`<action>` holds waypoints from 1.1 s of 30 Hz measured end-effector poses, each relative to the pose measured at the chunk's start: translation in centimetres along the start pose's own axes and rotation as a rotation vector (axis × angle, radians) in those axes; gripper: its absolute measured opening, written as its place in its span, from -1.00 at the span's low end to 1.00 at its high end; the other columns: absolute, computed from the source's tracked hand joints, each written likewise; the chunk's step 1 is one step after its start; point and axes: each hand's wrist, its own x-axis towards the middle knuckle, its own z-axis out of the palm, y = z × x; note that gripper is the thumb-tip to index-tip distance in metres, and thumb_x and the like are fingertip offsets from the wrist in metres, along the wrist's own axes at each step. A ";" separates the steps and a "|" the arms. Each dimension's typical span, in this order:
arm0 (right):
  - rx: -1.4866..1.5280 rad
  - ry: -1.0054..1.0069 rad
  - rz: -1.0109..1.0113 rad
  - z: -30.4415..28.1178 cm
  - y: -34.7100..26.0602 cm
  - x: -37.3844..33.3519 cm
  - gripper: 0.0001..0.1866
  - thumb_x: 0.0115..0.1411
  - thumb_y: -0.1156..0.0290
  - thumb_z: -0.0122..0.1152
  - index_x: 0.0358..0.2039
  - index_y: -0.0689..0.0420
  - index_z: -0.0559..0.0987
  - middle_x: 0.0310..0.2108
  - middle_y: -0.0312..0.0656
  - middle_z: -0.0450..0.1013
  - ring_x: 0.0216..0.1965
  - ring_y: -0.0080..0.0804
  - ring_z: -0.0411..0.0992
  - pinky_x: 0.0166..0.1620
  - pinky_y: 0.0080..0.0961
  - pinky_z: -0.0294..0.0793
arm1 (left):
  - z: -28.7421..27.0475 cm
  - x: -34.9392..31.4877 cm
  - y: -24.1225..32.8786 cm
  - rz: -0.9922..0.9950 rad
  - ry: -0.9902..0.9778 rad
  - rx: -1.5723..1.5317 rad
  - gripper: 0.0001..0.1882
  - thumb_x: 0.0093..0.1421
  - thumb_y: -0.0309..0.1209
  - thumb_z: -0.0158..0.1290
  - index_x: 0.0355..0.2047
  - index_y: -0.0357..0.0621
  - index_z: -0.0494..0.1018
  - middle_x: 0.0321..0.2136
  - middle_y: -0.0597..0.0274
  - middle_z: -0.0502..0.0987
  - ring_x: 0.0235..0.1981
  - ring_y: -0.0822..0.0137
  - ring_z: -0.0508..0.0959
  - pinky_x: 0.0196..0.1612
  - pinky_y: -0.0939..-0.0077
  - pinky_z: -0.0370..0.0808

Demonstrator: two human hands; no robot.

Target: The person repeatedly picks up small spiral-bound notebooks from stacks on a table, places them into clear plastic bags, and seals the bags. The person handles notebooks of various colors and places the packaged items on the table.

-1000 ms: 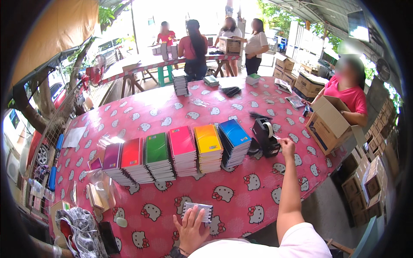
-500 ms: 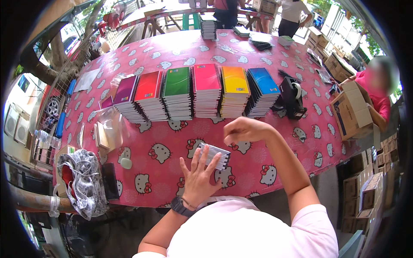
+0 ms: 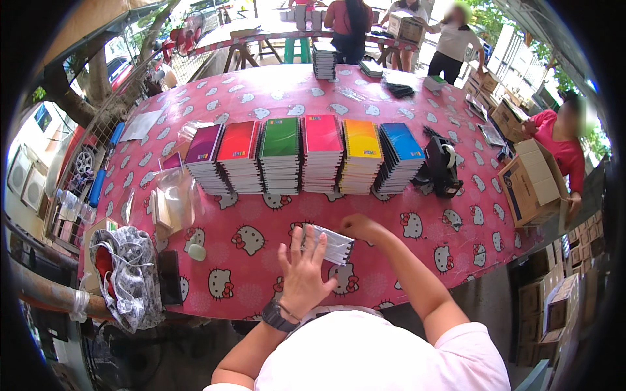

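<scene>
A small stack of spiral notebooks in clear plastic wrap [image 3: 332, 242] lies on the pink patterned tablecloth [image 3: 261, 247] near the front edge. My left hand [image 3: 302, 274], with a dark watch on the wrist, rests flat on the stack's near side, fingers spread. My right hand [image 3: 357, 228] grips the stack's far right end. Behind them stands a row of notebook stacks with purple, red, green [image 3: 280, 153], pink, yellow and blue covers.
A black tape dispenser [image 3: 443, 166] stands right of the blue stack. A person in pink handles an open cardboard box [image 3: 531, 182] at the right edge. Clear bags [image 3: 173, 202], a patterned cloth bag [image 3: 127, 274] and a black phone lie left. Several people stand at far tables.
My right hand came back from the tape dispenser to the wrapped stack. My left hand stayed on the stack. The view tilted down toward the near table edge.
</scene>
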 end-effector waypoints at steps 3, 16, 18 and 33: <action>0.300 0.329 -0.053 -0.9 2.0 -3.4 -0.62 0.07 0.09 0.24 -0.42 0.20 0.51 -0.57 -0.33 0.38 -0.55 -0.60 0.28 -0.50 -0.61 0.24 | -2.0 1.8 0.0 -0.044 -0.001 0.007 0.18 -0.32 -0.23 0.32 0.30 -0.03 -0.11 0.31 -0.08 -0.23 0.34 0.01 -0.34 0.20 -0.25 -0.24; 0.442 0.121 -0.461 3.0 3.8 -9.1 -0.35 -0.13 0.40 0.42 0.01 0.23 0.40 -0.09 -0.27 0.41 -0.05 -0.45 0.32 0.04 -0.48 0.31 | 0.8 4.6 -2.6 0.137 0.198 -1.195 -0.04 -0.26 -0.26 0.42 0.12 -0.18 0.12 -0.10 0.11 0.39 -0.01 0.29 0.41 0.06 0.33 0.37; 0.576 0.231 -0.549 4.1 2.9 -8.0 -0.27 -0.20 0.45 0.47 0.03 0.23 0.37 -0.01 -0.26 0.36 0.05 -0.49 0.25 0.10 -0.51 0.25 | 1.8 4.4 -3.9 0.158 0.112 -1.047 -0.10 -0.26 -0.31 0.42 0.07 -0.20 0.18 -0.11 0.09 0.39 -0.05 0.30 0.43 0.01 0.42 0.41; -0.001 0.633 -0.586 -2.0 -5.6 -9.9 -0.77 0.05 0.38 0.28 -0.27 0.15 0.55 -0.40 -0.22 0.48 -0.28 -0.47 0.41 -0.21 -0.58 0.40 | -2.6 8.0 -2.8 -0.006 -0.052 -0.600 -0.63 0.03 -0.55 0.13 -0.10 -0.20 0.43 -0.36 0.19 0.53 -0.25 0.50 0.48 -0.22 0.63 0.44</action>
